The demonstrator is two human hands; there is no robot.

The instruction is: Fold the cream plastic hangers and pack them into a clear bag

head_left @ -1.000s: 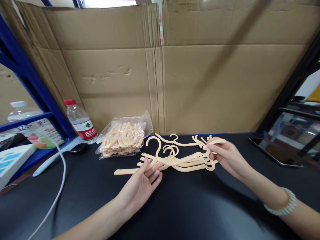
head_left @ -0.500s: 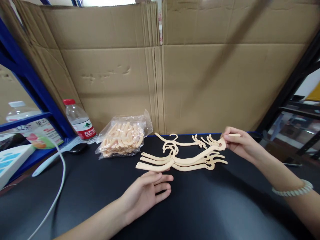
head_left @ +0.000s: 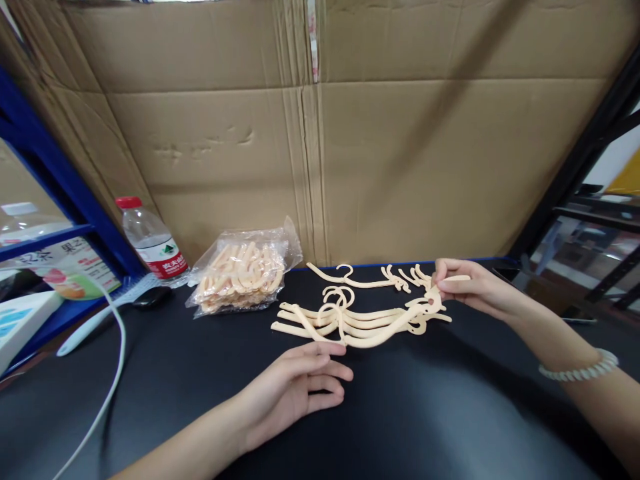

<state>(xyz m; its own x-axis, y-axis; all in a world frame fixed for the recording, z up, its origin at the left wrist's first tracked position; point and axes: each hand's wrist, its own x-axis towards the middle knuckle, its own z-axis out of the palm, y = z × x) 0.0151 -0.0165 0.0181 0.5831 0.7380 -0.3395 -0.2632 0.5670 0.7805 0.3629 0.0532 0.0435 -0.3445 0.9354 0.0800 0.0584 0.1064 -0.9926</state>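
My right hand (head_left: 467, 287) pinches the right end of a cream folding clothes hanger (head_left: 383, 339), which is tilted with its left arm crossing over other pieces. Behind it several matching hangers (head_left: 373, 316) lie stacked, hooks pointing away from me. My left hand (head_left: 295, 397) is palm up with fingers apart. Its index fingertip is at the middle joint of the front hanger; whether it presses there I cannot tell. Farther back lies another cream hanger (head_left: 367, 285), with several small curved pieces (head_left: 397, 279) at its right end.
A clear plastic bag (head_left: 240, 277) full of cream parts sits at the back left. Beside it stand a red-capped water bottle (head_left: 155, 243) and a pale blue-handled tool (head_left: 90, 327). A white cable (head_left: 115, 373) crosses the black table (head_left: 450, 413). Cardboard (head_left: 425, 167) walls the back.
The front hanger has swung and slid toward me, its left arm now angled back across the stack. My right hand has moved slightly left; my left hand stays near the joint.
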